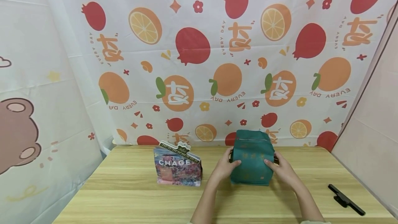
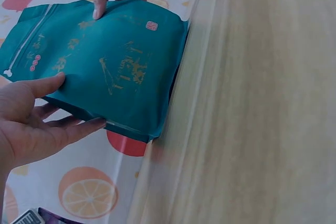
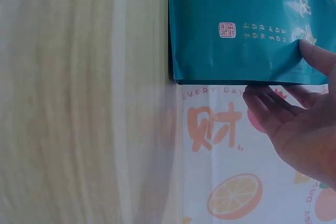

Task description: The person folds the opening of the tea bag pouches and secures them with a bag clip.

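Head view shows a teal pouch standing upright on the table, near its far edge and right of centre, held between both hands. Left hand pinches its left side, thumb on the front and fingers behind; right hand pinches the right side likewise. Well apart toward the left stands a colourful box, and a black tool lies near the right edge.
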`<state>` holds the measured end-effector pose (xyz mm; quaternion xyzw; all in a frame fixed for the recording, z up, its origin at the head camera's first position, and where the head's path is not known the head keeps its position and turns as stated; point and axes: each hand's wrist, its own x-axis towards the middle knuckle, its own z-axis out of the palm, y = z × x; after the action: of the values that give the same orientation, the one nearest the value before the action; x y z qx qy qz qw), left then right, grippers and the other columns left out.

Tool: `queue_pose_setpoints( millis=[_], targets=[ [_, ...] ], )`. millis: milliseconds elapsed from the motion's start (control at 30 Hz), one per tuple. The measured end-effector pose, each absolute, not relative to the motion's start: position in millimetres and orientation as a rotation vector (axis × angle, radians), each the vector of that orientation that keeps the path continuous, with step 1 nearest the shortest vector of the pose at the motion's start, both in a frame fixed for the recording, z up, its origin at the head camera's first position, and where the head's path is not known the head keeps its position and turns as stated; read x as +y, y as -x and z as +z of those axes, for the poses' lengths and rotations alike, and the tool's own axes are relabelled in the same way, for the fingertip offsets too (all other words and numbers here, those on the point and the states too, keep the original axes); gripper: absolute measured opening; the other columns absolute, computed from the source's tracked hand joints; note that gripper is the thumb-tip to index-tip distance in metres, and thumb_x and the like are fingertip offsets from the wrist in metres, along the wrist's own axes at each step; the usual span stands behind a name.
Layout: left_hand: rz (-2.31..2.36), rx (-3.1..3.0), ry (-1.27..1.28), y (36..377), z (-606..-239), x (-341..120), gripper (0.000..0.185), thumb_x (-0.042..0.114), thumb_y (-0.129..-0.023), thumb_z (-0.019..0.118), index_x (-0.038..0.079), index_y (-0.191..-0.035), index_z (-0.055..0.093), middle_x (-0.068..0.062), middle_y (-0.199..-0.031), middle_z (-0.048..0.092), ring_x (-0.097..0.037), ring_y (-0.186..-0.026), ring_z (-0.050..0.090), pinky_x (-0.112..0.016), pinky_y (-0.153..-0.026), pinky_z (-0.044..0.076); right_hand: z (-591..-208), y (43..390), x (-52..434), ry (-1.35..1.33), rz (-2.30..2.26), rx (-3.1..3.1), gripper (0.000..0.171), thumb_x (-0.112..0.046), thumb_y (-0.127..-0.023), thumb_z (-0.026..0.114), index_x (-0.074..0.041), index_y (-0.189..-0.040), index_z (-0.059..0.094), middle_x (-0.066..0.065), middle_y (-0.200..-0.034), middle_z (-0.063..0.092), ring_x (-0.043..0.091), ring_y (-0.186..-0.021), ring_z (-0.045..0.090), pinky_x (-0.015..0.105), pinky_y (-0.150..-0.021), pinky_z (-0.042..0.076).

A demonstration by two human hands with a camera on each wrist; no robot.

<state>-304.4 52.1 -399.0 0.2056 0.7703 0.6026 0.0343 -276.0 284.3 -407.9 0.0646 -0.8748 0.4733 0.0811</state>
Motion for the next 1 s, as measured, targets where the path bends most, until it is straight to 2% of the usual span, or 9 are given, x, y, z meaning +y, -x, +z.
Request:
queue_pose_setpoints(
  millis=[333, 1000],
  targets=[
    [1.850, 2.342, -0.585, 300.8, -393.4, 43.2, 0.047, 0.007, -0.089, 0.060, 0.001, -0.132, 0.042, -0.023, -0.135, 0.038, -0.040, -0.110, 0.049, -0.048, -0.085, 0.044, -409.7, 277.3, 281.7, -0.224, 1.431, -2.598, 0.051, -0.030, -0.094, 0.054, 0.003, -0.130, 0.038, 0.028, -0.127, 0.042, 0.046, -0.118, 0.037, 0.053, -0.090, 0.038],
    [1.756, 2.358, -0.610, 299.7, -384.7, 23.2, 0.045, 0.008, -0.089, 0.061, -0.004, -0.128, 0.043, -0.027, -0.133, 0.038, -0.043, -0.111, 0.047, -0.049, -0.082, 0.045, -408.8, 275.4, 268.6, -0.242, 1.411, -2.610, 0.050, -0.031, -0.091, 0.058, -0.002, -0.128, 0.041, 0.023, -0.124, 0.046, 0.043, -0.113, 0.044, 0.051, -0.087, 0.041]
  ],
)
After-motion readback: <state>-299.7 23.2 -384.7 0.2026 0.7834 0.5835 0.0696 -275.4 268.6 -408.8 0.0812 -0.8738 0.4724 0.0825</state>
